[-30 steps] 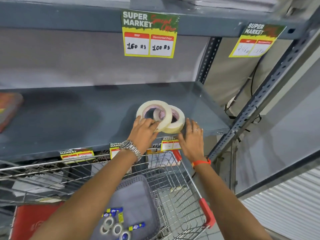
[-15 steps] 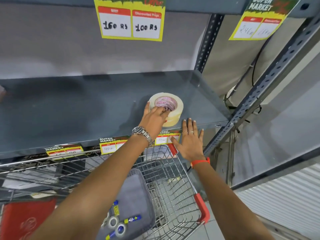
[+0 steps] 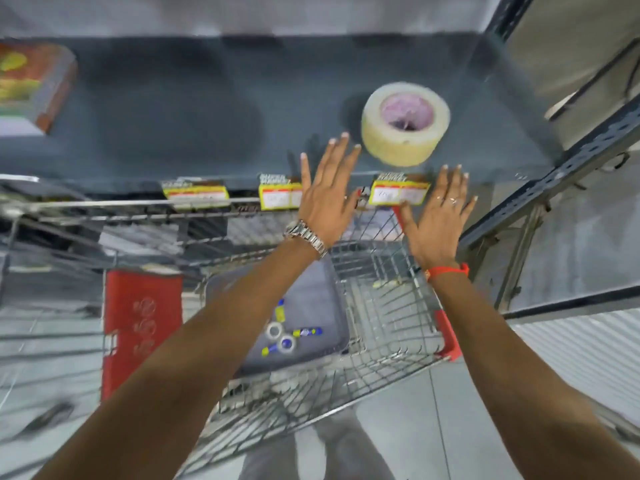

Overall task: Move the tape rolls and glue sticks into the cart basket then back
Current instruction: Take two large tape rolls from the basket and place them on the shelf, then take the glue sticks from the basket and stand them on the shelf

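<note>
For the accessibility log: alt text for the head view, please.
Two open, empty hands, left hand and right hand, hover at the front edge of a grey shelf near stacked tape rolls. Below, a cart holds small tape rolls and glue sticks in a grey basket.

Left hand (image 3: 323, 199): bare, nails pale at tips. Metal link watch (image 3: 306, 237) on left wrist, silver-toned, band of small segments. Right hand (image 3: 438, 221): bare, two thin rings (image 3: 446, 199) on fingers, details blurred. Orange-red band (image 3: 446, 270) around right wrist. Both forearms bare, no sleeves in view. Grey trousers (image 3: 318, 452) below.
</note>
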